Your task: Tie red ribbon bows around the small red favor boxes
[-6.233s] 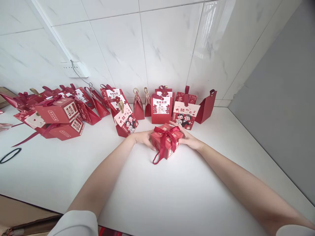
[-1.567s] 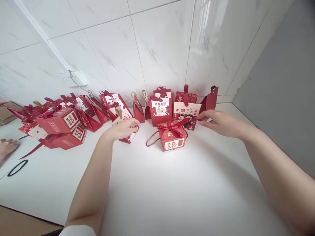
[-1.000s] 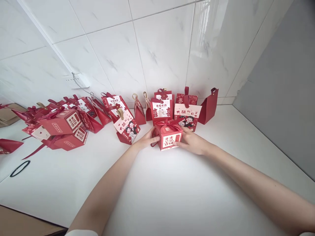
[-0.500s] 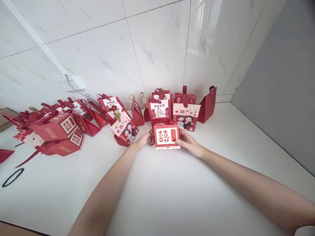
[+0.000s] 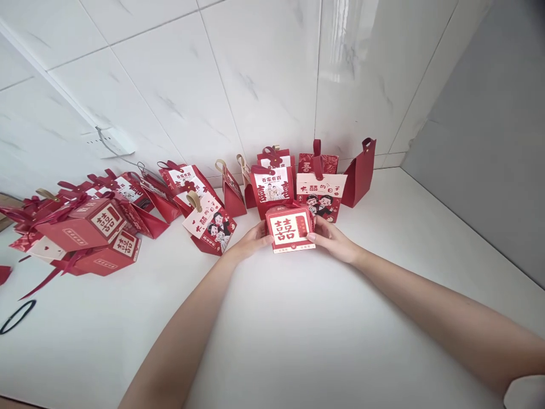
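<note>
Between my two hands is a small red and cream gift box (image 5: 286,230) with a large red character on its front. My left hand (image 5: 254,238) grips its left side, thumb on the front edge. Against the right side, my right hand (image 5: 334,240) is closed the same way, its thumb over the front corner. Some fingers of both hands are hidden behind the box. Directly behind it stand a red and white gift bag (image 5: 273,184) and a cream-topped gift bag (image 5: 320,190) with a cartoon couple.
Stacked hexagonal red boxes (image 5: 85,224) and several more bags lie at the left. A tilted cartoon-couple bag (image 5: 209,224) stands near my left wrist. One plain red bag (image 5: 360,175) is at the right by the tiled wall (image 5: 264,79). A black ring (image 5: 17,317) lies front left.
My left hand has closed onto the box's left side, its thumb now over the front. The box is slightly turned. The whole view has shifted a little.
</note>
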Available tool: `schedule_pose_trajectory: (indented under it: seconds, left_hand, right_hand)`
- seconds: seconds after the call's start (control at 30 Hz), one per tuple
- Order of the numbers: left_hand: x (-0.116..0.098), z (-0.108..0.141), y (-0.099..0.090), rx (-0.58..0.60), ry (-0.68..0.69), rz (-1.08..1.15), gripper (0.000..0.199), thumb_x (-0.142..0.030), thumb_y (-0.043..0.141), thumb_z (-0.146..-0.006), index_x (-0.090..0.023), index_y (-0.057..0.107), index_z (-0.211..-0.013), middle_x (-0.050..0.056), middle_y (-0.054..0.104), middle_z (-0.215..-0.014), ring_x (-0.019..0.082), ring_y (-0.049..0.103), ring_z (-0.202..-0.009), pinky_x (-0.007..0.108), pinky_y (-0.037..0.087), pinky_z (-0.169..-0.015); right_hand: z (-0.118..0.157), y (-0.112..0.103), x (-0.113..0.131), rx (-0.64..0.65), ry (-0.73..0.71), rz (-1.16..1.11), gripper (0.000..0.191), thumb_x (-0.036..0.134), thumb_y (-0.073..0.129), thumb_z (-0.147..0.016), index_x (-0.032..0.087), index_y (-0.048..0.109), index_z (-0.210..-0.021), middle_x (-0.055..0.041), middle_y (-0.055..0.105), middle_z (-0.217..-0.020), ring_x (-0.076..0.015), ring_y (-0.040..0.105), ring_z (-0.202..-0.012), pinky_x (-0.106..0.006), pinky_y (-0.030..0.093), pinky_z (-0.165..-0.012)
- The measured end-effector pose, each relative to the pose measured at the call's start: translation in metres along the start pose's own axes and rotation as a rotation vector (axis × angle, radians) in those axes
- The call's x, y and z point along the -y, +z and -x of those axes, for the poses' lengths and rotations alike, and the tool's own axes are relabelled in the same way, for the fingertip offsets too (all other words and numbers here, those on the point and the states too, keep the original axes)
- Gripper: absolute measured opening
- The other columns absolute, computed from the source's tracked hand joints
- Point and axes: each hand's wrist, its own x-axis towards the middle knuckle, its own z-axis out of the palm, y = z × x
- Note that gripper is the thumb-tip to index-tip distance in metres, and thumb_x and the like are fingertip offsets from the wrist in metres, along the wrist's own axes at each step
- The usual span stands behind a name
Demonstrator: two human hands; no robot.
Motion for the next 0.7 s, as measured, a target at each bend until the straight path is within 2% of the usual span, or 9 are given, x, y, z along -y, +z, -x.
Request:
schedule_pose_trajectory:
  seconds: [0.13, 0.27, 0.43, 0.57, 0.7]
  left_hand:
    - [0.006, -0.002, -0.006, 0.014, 0.03, -0.01, 0.082, -0.056, 0.074, -0.071, -0.018, 0.048, -0.139, 0.016, 0.057, -0.136, 0.035, 0.048, -0.131, 0.044, 0.04, -0.106]
    - [0.008, -0.003, -0.009, 0.002, 0.059, -0.019, 0.08, -0.057, 0.072, -0.073, -0.018, 0.048, -0.139, 0.017, 0.057, -0.137, 0.035, 0.047, -0.132, 0.044, 0.041, -0.105]
    - [0.01, -0.004, -0.012, 0.005, 0.041, 0.009, 0.081, -0.056, 0.075, -0.07, -0.019, 0.05, -0.138, 0.016, 0.052, -0.142, 0.035, 0.046, -0.132, 0.044, 0.039, -0.108]
    - [0.013, -0.005, -0.014, 0.016, 0.032, 0.048, 0.082, -0.052, 0.077, -0.07, -0.021, 0.047, -0.14, 0.014, 0.049, -0.145, 0.035, 0.045, -0.134, 0.044, 0.038, -0.109]
    - [0.015, -0.004, -0.014, 0.016, 0.03, 0.05, 0.083, -0.052, 0.077, -0.07, -0.021, 0.046, -0.141, 0.015, 0.054, -0.141, 0.035, 0.046, -0.133, 0.044, 0.039, -0.108]
  right_hand:
    - [0.0, -0.001, 0.003, 0.046, 0.001, 0.051, 0.036, 0.052, 0.068, -0.085, 0.022, 0.055, -0.101, -0.0054, 0.062, -0.112, -0.0277, 0.058, -0.109, -0.044, 0.046, -0.1]
    - [-0.001, 0.0, 0.004, 0.053, -0.019, 0.125, 0.041, 0.054, 0.066, -0.086, 0.021, 0.058, -0.109, -0.0068, 0.061, -0.117, -0.0291, 0.056, -0.113, -0.045, 0.045, -0.102]
    - [0.0, 0.002, 0.004, 0.007, -0.01, 0.195, 0.044, 0.06, 0.061, -0.087, 0.021, 0.058, -0.106, -0.0067, 0.061, -0.111, -0.0314, 0.055, -0.112, -0.047, 0.045, -0.101]
    - [0.001, 0.003, 0.006, 0.029, -0.008, 0.171, 0.041, 0.058, 0.06, -0.089, 0.021, 0.056, -0.105, -0.0072, 0.06, -0.113, -0.0321, 0.054, -0.114, -0.047, 0.044, -0.101]
    - [0.001, 0.002, 0.006, 0.033, -0.003, 0.168, 0.04, 0.058, 0.06, -0.089, 0.022, 0.055, -0.105, -0.007, 0.06, -0.112, -0.0316, 0.053, -0.114, -0.047, 0.044, -0.102]
